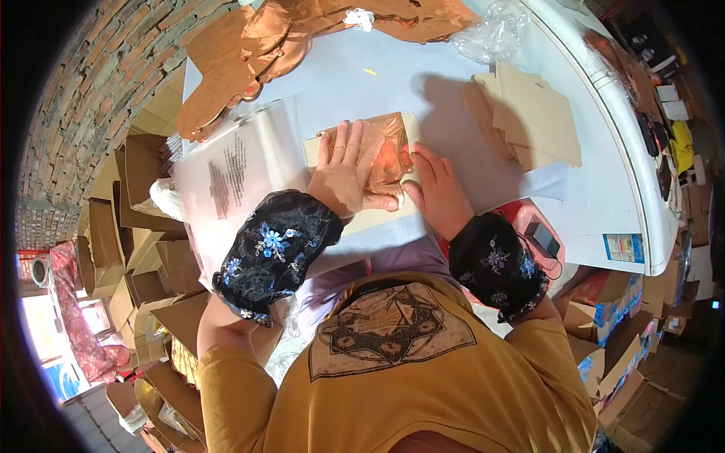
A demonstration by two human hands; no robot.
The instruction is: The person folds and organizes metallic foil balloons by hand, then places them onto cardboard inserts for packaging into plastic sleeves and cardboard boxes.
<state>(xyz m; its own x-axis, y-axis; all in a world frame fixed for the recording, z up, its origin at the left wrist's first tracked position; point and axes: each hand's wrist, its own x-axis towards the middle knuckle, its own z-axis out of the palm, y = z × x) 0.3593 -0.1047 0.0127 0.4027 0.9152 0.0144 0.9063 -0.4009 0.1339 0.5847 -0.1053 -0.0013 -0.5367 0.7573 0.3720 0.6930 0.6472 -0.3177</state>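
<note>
My left hand (345, 174) lies flat on a folded piece of shiny copper-coloured foil (392, 143), fingers stretched out and thumb spread along its near edge. Under the foil is a pale cardboard sheet (311, 150), whose edges show around it. At the foil's right edge my right hand (442, 190) rests on its side, its thumb and forefinger apart and touching or nearly touching the foil and card. Nothing shows in its grip. Black flowered sleeve covers are on both forearms.
Copper foil pieces (249, 57) lie heaped at the table's far side. Clear plastic bags (249, 166) are stacked to the left, cardboard sheets (536, 121) to the right. Crumpled clear plastic (492, 32) sits at the back right. Open cartons (177, 268) crowd the floor at left.
</note>
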